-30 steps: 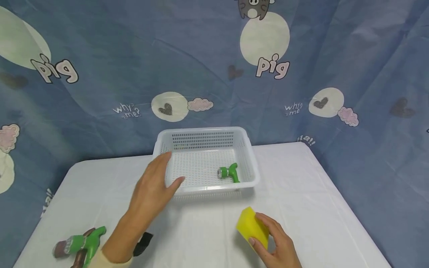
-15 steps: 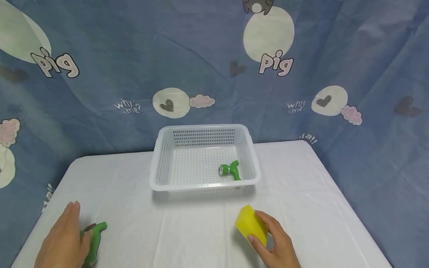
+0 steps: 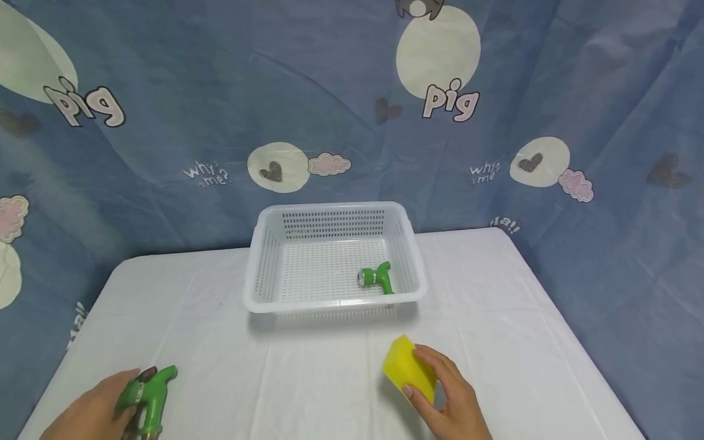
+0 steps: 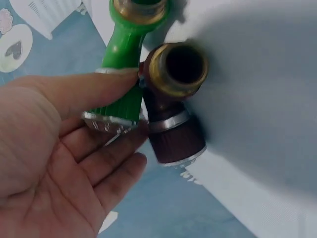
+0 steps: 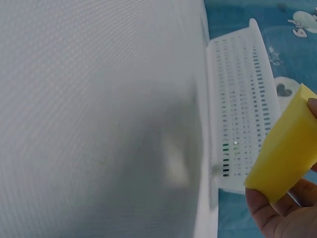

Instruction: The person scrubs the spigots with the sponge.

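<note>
At the lower left, my left hand (image 3: 90, 410) pinches a green tap (image 3: 156, 397) between thumb and fingers. The left wrist view gives its ribbed green body (image 4: 124, 52), chrome band and brass threaded end. Right beside it is a dark brown tap (image 4: 177, 141) of the same shape, mostly covered by the green one in the head view. On the right, my right hand (image 3: 461, 406) holds a yellow sponge block (image 3: 408, 368) tilted between thumb and fingers, above the white table.
A white perforated basket (image 3: 335, 304) stands at the back middle of the white-covered table (image 3: 308, 379). Another green tap (image 3: 376, 277) lies in its right half. Behind the table hangs a blue printed cloth (image 3: 330, 85).
My left hand has moved from beside the basket down to the lower left and now grips the green tap. A black object seen near the left wrist is out of view. The right hand keeps the sponge.
</note>
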The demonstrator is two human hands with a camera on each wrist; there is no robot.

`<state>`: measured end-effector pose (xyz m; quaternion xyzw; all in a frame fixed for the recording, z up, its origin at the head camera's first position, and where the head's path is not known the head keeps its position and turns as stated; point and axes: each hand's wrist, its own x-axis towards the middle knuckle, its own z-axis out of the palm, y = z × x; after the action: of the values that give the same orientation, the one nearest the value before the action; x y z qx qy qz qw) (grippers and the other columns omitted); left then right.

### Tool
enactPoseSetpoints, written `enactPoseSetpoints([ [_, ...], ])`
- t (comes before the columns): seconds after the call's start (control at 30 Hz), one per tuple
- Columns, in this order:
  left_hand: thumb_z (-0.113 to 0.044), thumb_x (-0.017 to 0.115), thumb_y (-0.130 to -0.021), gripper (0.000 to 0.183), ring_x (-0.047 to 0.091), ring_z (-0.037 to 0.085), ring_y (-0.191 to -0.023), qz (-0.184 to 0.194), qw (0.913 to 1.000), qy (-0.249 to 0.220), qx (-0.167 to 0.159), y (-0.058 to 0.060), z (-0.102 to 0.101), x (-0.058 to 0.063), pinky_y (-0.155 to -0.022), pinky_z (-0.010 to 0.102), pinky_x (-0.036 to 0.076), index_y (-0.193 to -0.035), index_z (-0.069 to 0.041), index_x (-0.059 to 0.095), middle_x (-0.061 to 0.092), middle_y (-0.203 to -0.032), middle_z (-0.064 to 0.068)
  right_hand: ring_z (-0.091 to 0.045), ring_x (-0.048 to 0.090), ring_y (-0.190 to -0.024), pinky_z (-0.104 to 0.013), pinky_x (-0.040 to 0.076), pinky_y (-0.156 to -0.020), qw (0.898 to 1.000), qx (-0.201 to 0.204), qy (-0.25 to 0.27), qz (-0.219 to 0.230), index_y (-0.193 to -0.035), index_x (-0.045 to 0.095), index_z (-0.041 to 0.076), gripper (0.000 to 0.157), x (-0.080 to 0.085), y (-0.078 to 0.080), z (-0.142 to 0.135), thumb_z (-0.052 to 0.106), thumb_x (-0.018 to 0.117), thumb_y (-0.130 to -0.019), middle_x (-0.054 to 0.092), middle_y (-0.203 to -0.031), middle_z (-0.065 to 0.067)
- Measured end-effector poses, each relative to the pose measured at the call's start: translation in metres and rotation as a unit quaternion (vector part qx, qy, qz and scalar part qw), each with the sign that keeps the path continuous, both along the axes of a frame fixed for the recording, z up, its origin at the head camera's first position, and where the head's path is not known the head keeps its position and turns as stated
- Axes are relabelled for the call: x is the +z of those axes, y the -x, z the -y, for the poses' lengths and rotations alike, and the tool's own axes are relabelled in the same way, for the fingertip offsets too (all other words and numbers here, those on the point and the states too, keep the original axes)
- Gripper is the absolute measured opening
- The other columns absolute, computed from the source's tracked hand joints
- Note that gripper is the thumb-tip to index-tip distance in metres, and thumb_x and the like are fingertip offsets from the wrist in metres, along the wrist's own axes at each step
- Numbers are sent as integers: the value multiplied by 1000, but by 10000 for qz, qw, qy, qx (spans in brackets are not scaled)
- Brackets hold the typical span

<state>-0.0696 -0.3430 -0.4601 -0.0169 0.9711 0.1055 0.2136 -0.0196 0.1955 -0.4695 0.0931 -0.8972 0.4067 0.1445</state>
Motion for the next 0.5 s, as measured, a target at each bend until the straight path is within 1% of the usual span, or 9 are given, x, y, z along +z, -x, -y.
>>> enactPoseSetpoints([
  [0.07, -22, 80, -78, 64, 59, 48, -99, 155, 9999, 8, 73, 0, -1, 5, -78, 59, 50, -123, 14, 51, 59, -113, 31, -16, 56, -115, -31, 53, -88, 10000, 20, 4, -13, -132, 55, 21, 55, 0, 0, 0, 29, 78, -83, 55, -133, 5],
  [0.13, -27, 80, -77, 67, 59, 48, -98, 203, 9996, -9, 201, -1, -3, 10, -76, 59, 50, -125, 10, 53, 60, -112, 29, -17, 56, -116, -30, 53, -89, 10000, 73, -19, -24, -132, 55, 20, 54, -1, 0, 0, 29, 77, -84, 54, -133, 4],
  [0.2, -32, 81, -75, 68, 60, 46, -95, 65, 9996, -42, 255, -2, -7, 13, -75, 58, 50, -126, 7, 55, 61, -111, 28, -16, 56, -117, -27, 51, -90, 9999, 99, -9, -29, -132, 55, 20, 54, 0, 1, 0, 30, 77, -84, 54, -133, 4],
  [0.27, -35, 81, -75, 70, 62, 40, -86, -134, 9993, -152, 321, -3, -14, 17, -69, 53, 51, -127, 3, 55, 63, -101, 23, -16, 55, -117, -24, 50, -91, 9999, 158, -1, -21, -134, 54, 20, 54, 0, 1, 1, 30, 76, -85, 54, -134, 3],
  [0.33, -37, 81, -74, 69, 63, 30, -79, -368, 9980, -379, 355, -4, -27, 20, -65, 46, 52, -128, -1, 57, 65, -91, 14, -16, 54, -117, -23, 49, -91, 9997, 237, 74, -9, -135, 52, 20, 55, 2, 2, 2, 30, 75, -86, 53, -135, 3],
  [0.4, -35, 82, -74, 65, 63, 20, -76, -615, 9946, -754, 354, -6, -45, 24, -61, 41, 52, -127, -6, 59, 65, -87, 3, -15, 54, -117, -23, 50, -91, 9992, 346, 199, -2, -137, 51, 19, 56, 5, 3, 4, 29, 74, -87, 52, -136, 3],
  [0.43, -35, 82, -74, 63, 64, 19, -76, -667, 9923, -970, 375, -7, -57, 27, -69, 42, 52, -127, -9, 59, 66, -87, -1, -15, 54, -118, -24, 50, -91, 9988, 420, 265, 10, -137, 50, 19, 56, 7, 4, 7, 29, 74, -87, 51, -136, 3],
  [0.47, -36, 83, -73, 62, 66, 18, -79, -707, 9894, -1192, 439, -8, -70, 29, -73, 43, 53, -126, -14, 61, 68, -91, -2, -15, 53, -119, -24, 50, -92, 9981, 515, 328, 29, -138, 49, 19, 57, 9, 4, 9, 29, 73, -88, 51, -137, 3],
  [0.5, -36, 83, -73, 59, 65, 16, -80, -764, 9860, -1404, 473, -9, -83, 31, -74, 41, 53, -125, -18, 62, 68, -91, -5, -15, 53, -119, -24, 49, -94, 9974, 614, 383, -60, -138, 49, 19, 57, 11, 6, 12, 27, 74, -87, 51, -137, 3],
])
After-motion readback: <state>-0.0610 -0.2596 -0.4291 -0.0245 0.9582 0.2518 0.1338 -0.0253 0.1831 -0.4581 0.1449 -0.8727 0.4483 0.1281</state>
